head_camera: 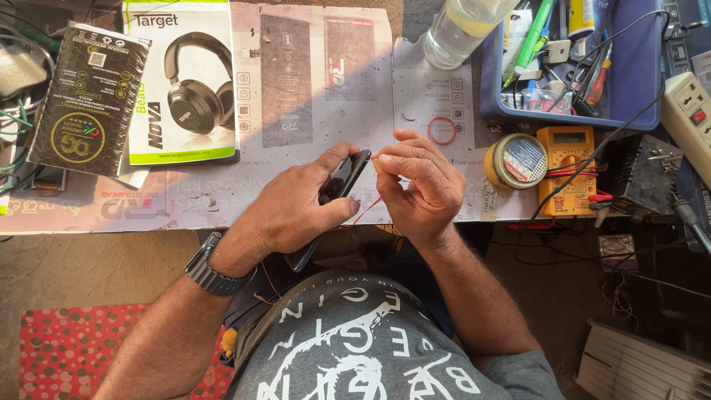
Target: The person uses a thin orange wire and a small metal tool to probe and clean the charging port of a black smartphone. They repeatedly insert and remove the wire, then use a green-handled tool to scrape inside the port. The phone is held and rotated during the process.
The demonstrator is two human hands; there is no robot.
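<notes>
I sit at a workbench (pixel 311 89) covered in printed cardboard sheets, half of it in hard sunlight, with a bare concrete floor (pixel 89 267) under me and a red dotted mat (pixel 67 348) at my left. On the bench's left lie a white and green headphone box (pixel 181 81) and, just beside it, a black patterned packet (pixel 89 96). At the right a blue tray (pixel 637 81) holds pens and small tools, with a clear plastic bottle (pixel 463 26) lying against its near corner. Below the tray sit a yellow multimeter (pixel 570 167) and a round tin (pixel 516 160), close together, and a red rubber ring (pixel 442 130) lies alone on the cardboard.

My left hand (pixel 296 207) grips a black phone (pixel 337 196) at the bench's near edge, tilted on its side, glossy and dark. My right hand (pixel 422 181) is curled closed, fingertips pinched on what looks like a thin orange pick or wire (pixel 368 207) at the phone's upper edge; it is too slim to say which.
</notes>
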